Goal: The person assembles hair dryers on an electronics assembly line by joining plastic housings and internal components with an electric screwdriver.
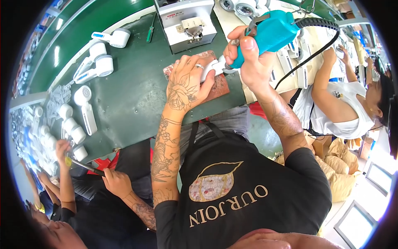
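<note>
My right hand (255,58) grips a teal electric screwdriver (275,31), with a black cord running from its far end. The driver's nose is tilted down to the left and meets a white plastic part (213,69). My left hand (186,81) is closed over that part and presses it on a reddish, worn pad (219,88); much of the part is hidden under the fingers. Just beyond the pad stands a grey-white box (190,31) with a metal mechanism on its front.
White handheld units with round heads (85,108) lie on the green table (132,87) at left. A green-handled screwdriver (150,34) lies near the box. A co-worker on the left holds a dark tool (89,168); another person in white (340,103) works at the right.
</note>
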`<action>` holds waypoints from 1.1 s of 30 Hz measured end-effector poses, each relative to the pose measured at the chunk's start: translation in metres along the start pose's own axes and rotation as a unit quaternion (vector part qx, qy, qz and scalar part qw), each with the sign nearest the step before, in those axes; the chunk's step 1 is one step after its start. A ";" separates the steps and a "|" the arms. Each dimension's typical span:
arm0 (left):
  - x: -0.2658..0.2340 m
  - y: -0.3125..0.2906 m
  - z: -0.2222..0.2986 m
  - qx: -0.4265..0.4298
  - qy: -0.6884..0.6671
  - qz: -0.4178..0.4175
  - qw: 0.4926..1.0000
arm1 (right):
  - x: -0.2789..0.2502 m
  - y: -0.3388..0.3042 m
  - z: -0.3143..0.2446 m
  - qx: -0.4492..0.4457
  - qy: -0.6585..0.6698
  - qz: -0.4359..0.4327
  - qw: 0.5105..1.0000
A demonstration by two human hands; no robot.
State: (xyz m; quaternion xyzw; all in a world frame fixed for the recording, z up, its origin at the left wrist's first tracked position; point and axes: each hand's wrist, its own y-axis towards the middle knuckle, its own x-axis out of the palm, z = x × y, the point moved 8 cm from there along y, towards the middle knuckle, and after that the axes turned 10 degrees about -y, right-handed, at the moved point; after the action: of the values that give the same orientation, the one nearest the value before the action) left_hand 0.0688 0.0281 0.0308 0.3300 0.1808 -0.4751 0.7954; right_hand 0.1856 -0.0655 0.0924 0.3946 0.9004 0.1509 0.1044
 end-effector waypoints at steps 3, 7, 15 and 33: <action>0.001 -0.001 0.000 0.000 -0.003 0.002 1.000 | 0.002 -0.003 0.004 -0.003 0.011 -0.005 1.000; 0.002 -0.001 -0.001 -0.002 -0.006 -0.003 1.000 | 0.006 -0.005 0.015 0.004 0.009 -0.005 1.000; 0.003 0.007 0.004 0.024 0.004 -0.027 0.999 | 0.005 -0.006 0.029 0.027 0.010 -0.008 1.000; -0.187 -0.096 -0.076 -0.141 0.260 0.098 0.950 | -0.059 -0.086 -0.036 0.000 0.107 0.083 0.991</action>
State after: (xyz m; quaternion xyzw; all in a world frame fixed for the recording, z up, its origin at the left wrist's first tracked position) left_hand -0.1035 0.1681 0.0545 0.3428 0.4130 -0.2621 0.8020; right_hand 0.1556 -0.1716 0.0991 0.4496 0.8705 0.2004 -0.0054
